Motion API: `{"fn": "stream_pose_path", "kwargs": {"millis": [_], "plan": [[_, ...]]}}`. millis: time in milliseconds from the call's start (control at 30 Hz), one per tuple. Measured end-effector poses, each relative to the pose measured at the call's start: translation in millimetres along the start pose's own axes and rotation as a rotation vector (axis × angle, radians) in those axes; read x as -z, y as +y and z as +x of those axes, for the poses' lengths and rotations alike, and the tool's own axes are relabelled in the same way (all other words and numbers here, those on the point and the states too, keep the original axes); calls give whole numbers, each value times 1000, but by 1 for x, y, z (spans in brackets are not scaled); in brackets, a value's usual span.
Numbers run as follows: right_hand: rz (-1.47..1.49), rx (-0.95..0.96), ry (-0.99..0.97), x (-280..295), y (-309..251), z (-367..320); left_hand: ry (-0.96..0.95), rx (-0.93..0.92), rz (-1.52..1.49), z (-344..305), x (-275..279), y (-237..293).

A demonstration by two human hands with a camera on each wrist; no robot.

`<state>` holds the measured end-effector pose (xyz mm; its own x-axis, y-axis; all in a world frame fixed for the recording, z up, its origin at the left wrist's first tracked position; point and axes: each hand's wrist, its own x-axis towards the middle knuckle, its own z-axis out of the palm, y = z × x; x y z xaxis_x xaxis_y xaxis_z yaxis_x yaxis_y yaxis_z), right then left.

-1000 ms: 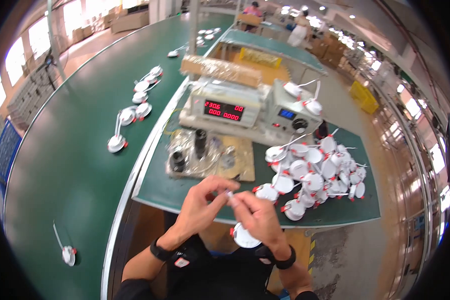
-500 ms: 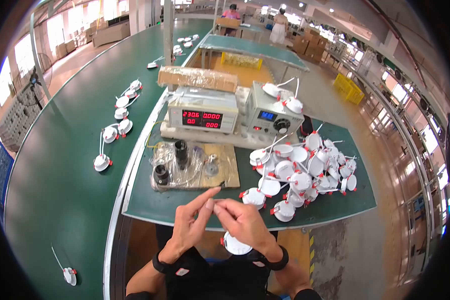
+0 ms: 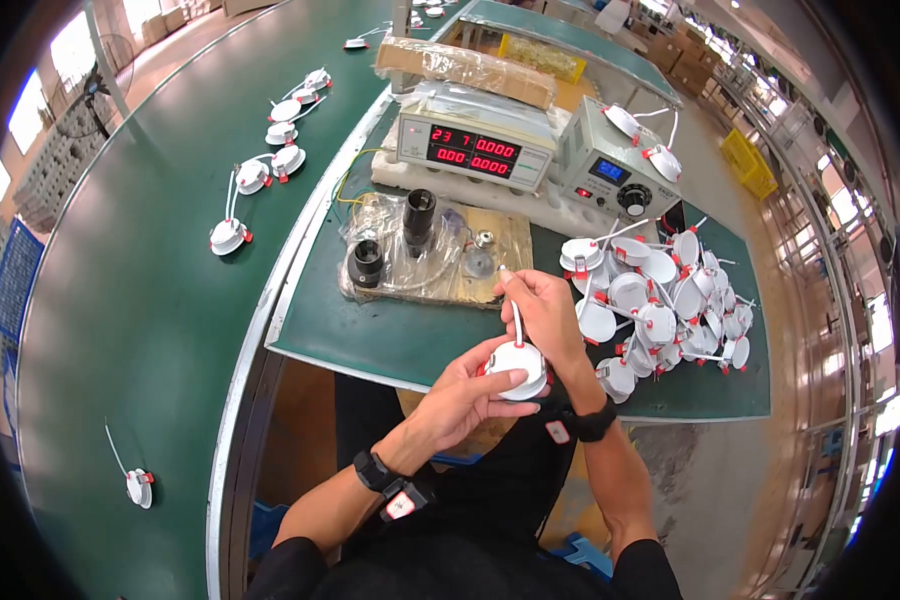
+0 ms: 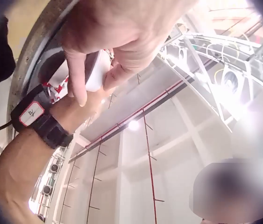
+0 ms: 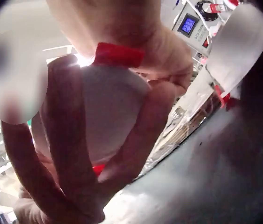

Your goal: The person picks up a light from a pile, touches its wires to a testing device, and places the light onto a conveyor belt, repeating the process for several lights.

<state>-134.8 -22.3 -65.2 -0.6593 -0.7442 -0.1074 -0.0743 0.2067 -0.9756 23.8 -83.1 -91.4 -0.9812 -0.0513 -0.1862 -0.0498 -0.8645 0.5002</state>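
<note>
My left hand [image 3: 458, 396] curls round the white downlight [image 3: 517, 361], seemingly to steady it; my right hand [image 3: 547, 318] pinches its white cable [image 3: 517, 325] near the end, apparently keeping it straight.

Your left hand [image 3: 458, 398] covers part of the white lamp [image 3: 526, 363]; your right hand [image 3: 547, 318] hides the upper stretch of its cable [image 3: 518, 328], whose tip is too small to make out. The left wrist view's top edge crops your left hand. Heaped lamps [image 3: 657, 325] on the bench [image 3: 340, 335] partly hide one another.
</note>
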Motion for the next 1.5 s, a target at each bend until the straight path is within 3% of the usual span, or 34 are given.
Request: {"fn": "stream_pose_path", "kwargs": {"millis": [100, 200, 433, 567, 1100, 1500], "plan": [[-227, 72, -32, 3, 7, 23, 24, 59, 25, 14, 7, 12], [-269, 73, -52, 6, 12, 42, 33, 50, 29, 25, 10, 24], [-179, 31, -89, 5, 23, 56, 7, 115, 5, 38, 19, 33], [-206, 27, -78, 4, 21, 56, 90, 178, -57, 45, 20, 36], [-205, 1, -25, 5, 27, 57, -18, 232, 29, 49, 26, 41], [-222, 24, -13, 3, 26, 56, 29, 140, 71, 57, 29, 28]]}}
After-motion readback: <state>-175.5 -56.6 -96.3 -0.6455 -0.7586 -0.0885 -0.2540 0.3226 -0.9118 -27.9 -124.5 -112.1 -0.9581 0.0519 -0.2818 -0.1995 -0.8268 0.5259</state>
